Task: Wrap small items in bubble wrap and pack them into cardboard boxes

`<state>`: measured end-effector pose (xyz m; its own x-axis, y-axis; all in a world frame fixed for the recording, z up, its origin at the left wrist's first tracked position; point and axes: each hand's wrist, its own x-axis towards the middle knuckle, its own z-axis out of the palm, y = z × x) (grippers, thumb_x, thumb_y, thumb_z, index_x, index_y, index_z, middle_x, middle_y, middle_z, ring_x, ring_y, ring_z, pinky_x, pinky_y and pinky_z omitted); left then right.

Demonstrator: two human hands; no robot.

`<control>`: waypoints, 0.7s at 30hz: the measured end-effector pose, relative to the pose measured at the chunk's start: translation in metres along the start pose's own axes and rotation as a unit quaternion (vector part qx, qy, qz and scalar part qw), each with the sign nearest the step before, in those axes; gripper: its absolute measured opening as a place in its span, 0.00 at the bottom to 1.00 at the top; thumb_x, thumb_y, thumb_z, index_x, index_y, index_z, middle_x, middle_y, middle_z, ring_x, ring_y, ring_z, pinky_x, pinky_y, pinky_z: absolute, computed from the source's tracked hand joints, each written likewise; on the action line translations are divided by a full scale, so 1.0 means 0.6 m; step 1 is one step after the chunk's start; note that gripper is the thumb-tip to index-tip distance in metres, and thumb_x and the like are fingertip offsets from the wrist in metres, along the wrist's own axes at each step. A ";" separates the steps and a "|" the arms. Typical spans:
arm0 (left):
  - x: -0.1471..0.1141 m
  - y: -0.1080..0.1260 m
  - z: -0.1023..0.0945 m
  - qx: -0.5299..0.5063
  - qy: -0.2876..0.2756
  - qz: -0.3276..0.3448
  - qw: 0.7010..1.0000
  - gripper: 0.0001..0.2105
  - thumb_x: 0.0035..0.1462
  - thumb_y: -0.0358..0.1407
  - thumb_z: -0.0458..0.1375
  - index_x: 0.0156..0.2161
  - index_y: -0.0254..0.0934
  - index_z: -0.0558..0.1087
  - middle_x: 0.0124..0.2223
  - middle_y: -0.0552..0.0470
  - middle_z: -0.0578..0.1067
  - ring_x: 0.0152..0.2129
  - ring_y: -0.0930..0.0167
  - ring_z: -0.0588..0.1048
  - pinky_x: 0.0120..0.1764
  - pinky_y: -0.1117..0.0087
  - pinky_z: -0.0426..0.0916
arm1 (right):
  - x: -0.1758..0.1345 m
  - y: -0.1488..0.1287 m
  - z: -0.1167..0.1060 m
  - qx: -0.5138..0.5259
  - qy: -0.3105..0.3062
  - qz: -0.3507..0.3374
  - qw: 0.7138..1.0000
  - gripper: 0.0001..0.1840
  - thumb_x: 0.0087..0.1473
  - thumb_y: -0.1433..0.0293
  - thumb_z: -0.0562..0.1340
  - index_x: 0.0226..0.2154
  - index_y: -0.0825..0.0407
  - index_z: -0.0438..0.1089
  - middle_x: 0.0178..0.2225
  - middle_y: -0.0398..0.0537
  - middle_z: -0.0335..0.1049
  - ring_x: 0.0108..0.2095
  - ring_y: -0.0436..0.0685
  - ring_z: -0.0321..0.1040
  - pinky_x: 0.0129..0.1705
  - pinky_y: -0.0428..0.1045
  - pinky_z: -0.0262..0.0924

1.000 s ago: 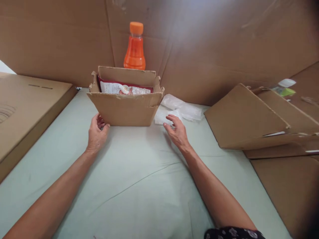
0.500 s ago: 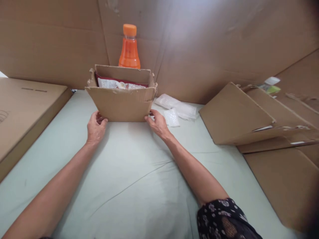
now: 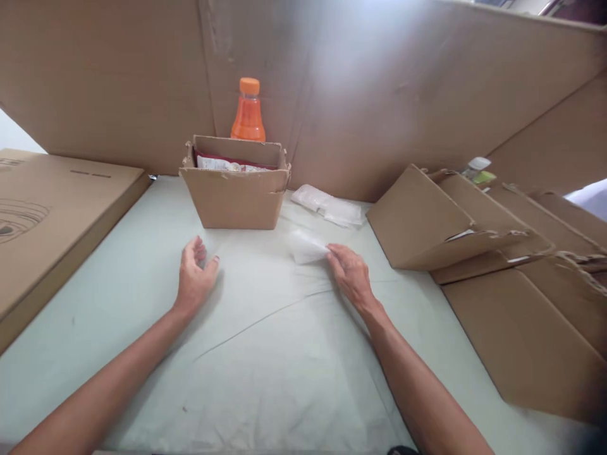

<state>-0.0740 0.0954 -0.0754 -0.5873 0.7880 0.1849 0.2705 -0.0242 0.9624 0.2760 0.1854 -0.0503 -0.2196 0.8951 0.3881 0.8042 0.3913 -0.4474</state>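
Note:
Between the fingertips of my right hand (image 3: 349, 270) is a small piece of clear bubble wrap (image 3: 307, 246), lifted a little and blurred by motion. My left hand (image 3: 195, 273) hovers over the cloth with fingers apart and slightly curled, holding nothing. Just beyond it stands an open cardboard box (image 3: 237, 199) with a red-and-white packet (image 3: 225, 164) upright inside. Behind the box rises a bottle of orange drink (image 3: 249, 114) with an orange cap; its lower part is hidden. More folded bubble wrap (image 3: 327, 205) lies right of the box.
At the right, several open cardboard boxes (image 3: 422, 218) stand close together, with a clear-lidded item (image 3: 477, 167) showing above one. A large flat carton (image 3: 66, 215) lies along the left side. Tall cardboard panels (image 3: 370, 114) close off the back of the cloth-covered surface (image 3: 265, 379).
Both hands have come away from the cardboard box, which stays in place. My right hand has moved right and nearer and picked up the small bubble wrap piece. The camera view has shifted.

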 end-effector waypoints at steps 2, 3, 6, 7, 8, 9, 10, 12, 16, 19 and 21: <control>-0.068 0.025 0.000 -0.020 -0.116 -0.026 0.993 0.36 0.51 0.44 0.67 0.63 0.38 0.63 0.63 0.36 0.69 0.57 0.58 0.73 0.61 0.52 0.66 | -0.057 -0.034 -0.012 0.025 -0.022 -0.063 0.997 0.17 0.66 0.63 0.56 0.48 0.47 0.79 0.52 0.52 0.78 0.54 0.63 0.74 0.56 0.60 0.67; -0.097 0.041 0.002 -0.032 -0.173 -0.045 0.983 0.40 0.50 0.46 0.67 0.66 0.37 0.60 0.64 0.35 0.69 0.57 0.57 0.73 0.60 0.52 0.67 | -0.081 -0.052 -0.016 0.036 -0.034 -0.096 0.994 0.16 0.66 0.64 0.56 0.49 0.45 0.78 0.53 0.51 0.78 0.53 0.62 0.75 0.55 0.60 0.68; -0.153 0.092 0.014 -0.024 -0.303 -0.112 0.946 0.45 0.49 0.47 0.67 0.69 0.36 0.57 0.56 0.37 0.76 0.47 0.58 0.79 0.52 0.56 0.73 | -0.121 -0.096 -0.021 0.062 -0.072 -0.162 0.982 0.16 0.67 0.67 0.57 0.51 0.44 0.78 0.53 0.53 0.78 0.52 0.62 0.76 0.51 0.60 0.70; -0.162 0.107 0.017 -0.008 -0.321 -0.131 0.938 0.42 0.51 0.47 0.66 0.68 0.35 0.59 0.50 0.41 0.78 0.41 0.61 0.80 0.48 0.57 0.74 | -0.125 -0.104 -0.022 0.073 -0.087 -0.169 0.979 0.15 0.66 0.67 0.58 0.51 0.43 0.78 0.53 0.52 0.78 0.52 0.62 0.76 0.51 0.60 0.70; -0.167 0.119 0.018 0.007 -0.322 -0.143 0.936 0.38 0.52 0.46 0.64 0.66 0.35 0.62 0.44 0.44 0.79 0.35 0.63 0.80 0.45 0.59 0.74 | -0.125 -0.109 -0.024 0.089 -0.100 -0.169 0.976 0.15 0.66 0.66 0.59 0.50 0.43 0.78 0.52 0.52 0.79 0.51 0.62 0.76 0.51 0.59 0.70; -0.168 0.128 0.016 0.019 -0.310 -0.147 0.939 0.34 0.54 0.46 0.62 0.64 0.35 0.65 0.40 0.48 0.79 0.32 0.64 0.79 0.42 0.61 0.74 | -0.122 -0.111 -0.027 0.111 -0.107 -0.158 0.975 0.14 0.66 0.66 0.60 0.49 0.42 0.79 0.50 0.50 0.80 0.50 0.61 0.77 0.51 0.59 0.71; -0.168 0.133 0.012 0.027 -0.287 -0.145 0.947 0.32 0.54 0.46 0.61 0.62 0.36 0.67 0.38 0.50 0.79 0.31 0.65 0.78 0.41 0.62 0.74 | -0.119 -0.109 -0.030 0.132 -0.107 -0.138 0.976 0.13 0.66 0.64 0.60 0.46 0.42 0.80 0.47 0.49 0.81 0.48 0.60 0.78 0.51 0.58 0.71; -0.166 0.137 -0.001 0.034 -0.239 -0.135 0.961 0.31 0.53 0.47 0.62 0.61 0.38 0.69 0.38 0.51 0.78 0.32 0.65 0.78 0.40 0.64 0.73 | -0.109 -0.100 -0.037 0.163 -0.086 -0.082 0.979 0.13 0.66 0.61 0.59 0.41 0.43 0.81 0.41 0.46 0.83 0.43 0.60 0.80 0.49 0.56 0.72; -0.166 0.131 -0.022 0.016 -0.259 -0.169 0.951 0.36 0.50 0.48 0.65 0.63 0.37 0.67 0.37 0.50 0.79 0.33 0.64 0.78 0.39 0.64 0.72 | -0.073 -0.063 -0.049 0.151 -0.025 -0.004 0.988 0.19 0.66 0.56 0.57 0.39 0.48 0.80 0.38 0.48 0.82 0.40 0.60 0.79 0.46 0.54 0.73; -0.167 0.123 -0.025 -0.010 -0.329 -0.213 0.920 0.43 0.49 0.51 0.65 0.68 0.35 0.62 0.35 0.50 0.79 0.30 0.64 0.77 0.36 0.64 0.71 | -0.014 -0.017 -0.053 0.110 -0.005 0.037 0.993 0.19 0.65 0.59 0.56 0.45 0.52 0.78 0.42 0.52 0.81 0.42 0.60 0.78 0.46 0.55 0.72; -0.165 0.112 -0.025 -0.025 -0.369 -0.224 0.902 0.44 0.52 0.53 0.64 0.70 0.36 0.58 0.30 0.53 0.77 0.27 0.65 0.75 0.34 0.65 0.70 | 0.037 0.023 -0.052 0.068 0.004 0.060 0.996 0.19 0.62 0.65 0.56 0.48 0.54 0.77 0.47 0.56 0.80 0.46 0.63 0.76 0.49 0.58 0.70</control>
<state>-0.0091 0.0064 -0.0258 0.0422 0.9200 -0.3895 0.0873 0.3850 0.9188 0.2995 0.2037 -0.0228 -0.1225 0.9356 0.3312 0.7415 0.3081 -0.5960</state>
